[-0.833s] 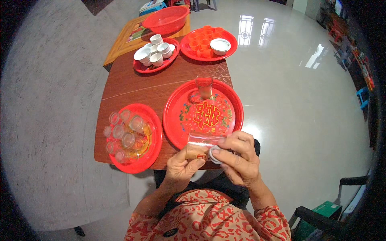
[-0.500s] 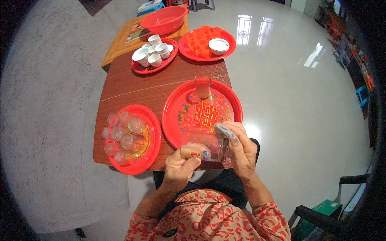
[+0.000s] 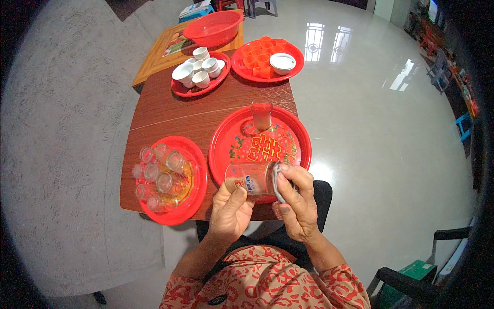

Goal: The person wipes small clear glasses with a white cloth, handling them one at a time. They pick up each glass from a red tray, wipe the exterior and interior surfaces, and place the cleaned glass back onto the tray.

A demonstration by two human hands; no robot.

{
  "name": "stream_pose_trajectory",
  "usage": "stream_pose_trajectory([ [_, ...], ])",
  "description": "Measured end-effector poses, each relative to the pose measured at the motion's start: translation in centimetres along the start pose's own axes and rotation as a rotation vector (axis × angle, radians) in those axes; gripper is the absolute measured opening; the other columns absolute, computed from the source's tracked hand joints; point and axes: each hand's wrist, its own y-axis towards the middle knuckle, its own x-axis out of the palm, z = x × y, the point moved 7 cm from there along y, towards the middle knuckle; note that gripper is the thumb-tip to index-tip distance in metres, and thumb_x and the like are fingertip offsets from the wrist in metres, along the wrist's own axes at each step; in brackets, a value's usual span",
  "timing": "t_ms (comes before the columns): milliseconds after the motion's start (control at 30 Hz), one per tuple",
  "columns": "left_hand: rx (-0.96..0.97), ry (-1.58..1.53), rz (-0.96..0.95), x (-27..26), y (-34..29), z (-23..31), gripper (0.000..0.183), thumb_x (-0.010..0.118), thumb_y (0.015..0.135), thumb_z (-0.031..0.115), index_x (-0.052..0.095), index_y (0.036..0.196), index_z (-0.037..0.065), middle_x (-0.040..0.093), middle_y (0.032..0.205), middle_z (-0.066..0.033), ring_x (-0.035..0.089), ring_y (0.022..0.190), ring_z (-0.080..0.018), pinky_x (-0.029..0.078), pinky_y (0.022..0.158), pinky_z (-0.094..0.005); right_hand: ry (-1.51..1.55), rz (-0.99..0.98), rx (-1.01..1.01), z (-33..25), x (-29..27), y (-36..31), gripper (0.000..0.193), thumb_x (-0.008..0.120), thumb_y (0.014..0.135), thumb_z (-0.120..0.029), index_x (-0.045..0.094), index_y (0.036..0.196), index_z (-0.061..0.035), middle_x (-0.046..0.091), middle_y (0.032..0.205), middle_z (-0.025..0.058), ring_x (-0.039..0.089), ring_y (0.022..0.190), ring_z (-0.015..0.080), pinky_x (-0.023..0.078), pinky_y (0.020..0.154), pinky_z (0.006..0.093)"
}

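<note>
A clear drinking glass [image 3: 253, 177] with a small printed label lies sideways in the air over the near edge of a round red tray [image 3: 218, 135]. My left hand [image 3: 230, 212] is wrapped around its left part, thumb on the near side. At its right end, my right hand [image 3: 297, 203] pinches a grey cloth [image 3: 278, 184] against the glass. Another drinking glass [image 3: 261, 116] stands upright at the far side of the tray. Left of my hands, several clear glasses [image 3: 164, 182] stand on a smaller red tray [image 3: 198, 206].
White cups and bowls [image 3: 200, 79] sit on a red tray farther back on the brown table [image 3: 164, 108]. Beside them, another red tray [image 3: 241, 71] holds orange cups [image 3: 257, 54] and a white bowl [image 3: 282, 62]. A red basin [image 3: 213, 31] stands behind. A black chair armrest [image 3: 404, 283] is at lower right.
The glass has turned and risen slightly between my hands. My right hand has shifted a little left, and the cloth now lies across the glass's right end.
</note>
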Motion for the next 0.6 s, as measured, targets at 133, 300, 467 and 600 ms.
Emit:
stream_pose_trajectory([
  [133, -0.034, -0.036, -0.018, 0.6, 0.0, 0.0, 0.020, 0.050, 0.096, 0.010, 0.054, 0.115, 0.004, 0.059, 0.119, -0.0136, 0.055, 0.114, -0.0251, 0.041, 0.101, -0.0433, 0.037, 0.045, -0.064, -0.2, -0.4, -0.1, 0.037, 0.065, 0.080, -0.012, 0.064, 0.116, -0.0022, 0.057, 0.121, 0.0134, 0.050, 0.106, 0.0305, 0.041, 0.092, 0.0412],
  [300, -0.055, 0.061, -0.066, 0.9, -0.4, 0.4, 0.015, 0.053, 0.095, 0.014, 0.053, 0.106, 0.005, 0.061, 0.109, -0.0124, 0.059, 0.101, -0.0227, 0.046, 0.092, -0.0397, 0.168, 0.074, -0.079, 0.1, -1.3, 0.5, 0.037, 0.072, 0.067, -0.004, 0.071, 0.103, -0.0067, 0.064, 0.109, 0.0088, 0.052, 0.098, 0.0272, 0.043, 0.086, 0.0389],
  [467, -0.039, 0.058, -0.035, 0.7, -0.4, 0.5, 0.014, 0.055, 0.094, 0.015, 0.053, 0.103, 0.005, 0.062, 0.104, -0.0126, 0.060, 0.096, -0.0227, 0.046, 0.088, -0.0390, 0.146, 0.108, -0.044, 0.2, -1.6, 1.3, 0.031, 0.070, 0.069, 0.003, 0.071, 0.099, -0.0054, 0.064, 0.102, 0.0079, 0.054, 0.093, 0.0252, 0.046, 0.081, 0.0354],
  [600, 0.008, 0.070, -0.022, 0.6, 0.0, 1.0, 0.011, 0.054, 0.095, 0.013, 0.055, 0.103, 0.005, 0.063, 0.103, -0.0124, 0.060, 0.096, -0.0223, 0.046, 0.090, -0.0387, 0.191, 0.150, 0.115, 1.4, -2.3, 0.5, 0.029, 0.067, 0.071, 0.005, 0.070, 0.099, -0.0035, 0.062, 0.100, 0.0091, 0.055, 0.094, 0.0246, 0.046, 0.081, 0.0350],
])
